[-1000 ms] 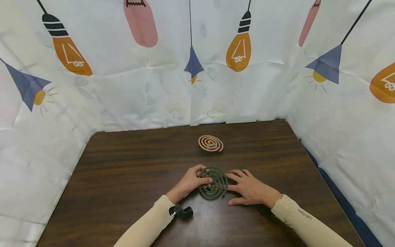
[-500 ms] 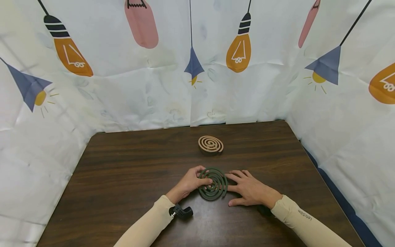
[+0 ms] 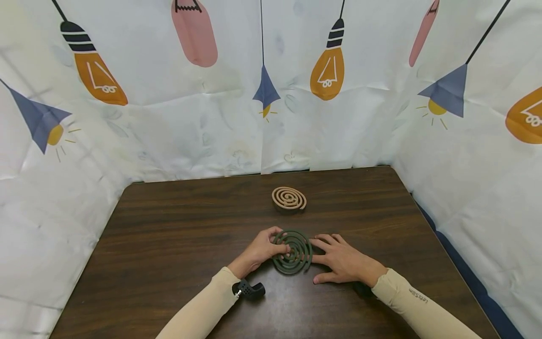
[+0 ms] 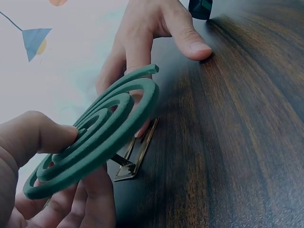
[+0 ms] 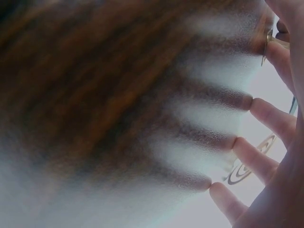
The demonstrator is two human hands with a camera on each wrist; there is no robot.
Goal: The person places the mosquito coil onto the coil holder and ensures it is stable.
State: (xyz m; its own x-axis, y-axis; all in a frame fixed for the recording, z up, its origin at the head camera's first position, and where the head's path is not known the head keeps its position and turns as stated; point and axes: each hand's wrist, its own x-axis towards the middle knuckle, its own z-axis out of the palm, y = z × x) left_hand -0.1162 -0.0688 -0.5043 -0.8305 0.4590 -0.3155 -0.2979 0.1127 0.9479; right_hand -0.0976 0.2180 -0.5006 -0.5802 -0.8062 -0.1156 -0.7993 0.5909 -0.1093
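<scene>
My left hand (image 3: 256, 254) pinches a green mosquito coil (image 4: 102, 156), thumb on top near its centre and other fingers underneath. The coil is tilted in the left wrist view, close above a small metal coil stand (image 4: 127, 167) on the table. A prong of the stand rises beneath the coil. My right hand (image 3: 344, 261) rests on the table just right of the coil, fingers spread and fairly straight. Its index finger reaches the stand, partly hidden behind the coil. In the right wrist view, the fingertips (image 5: 243, 146) touch the tabletop.
Farther back on the dark wood table (image 3: 190, 221) sits a tan spiral coil (image 3: 289, 197), raised over its shadow. Black devices are worn at the left wrist (image 3: 250, 291) and right wrist (image 3: 362, 289). A printed white curtain (image 3: 178, 127) borders the table behind and at both sides.
</scene>
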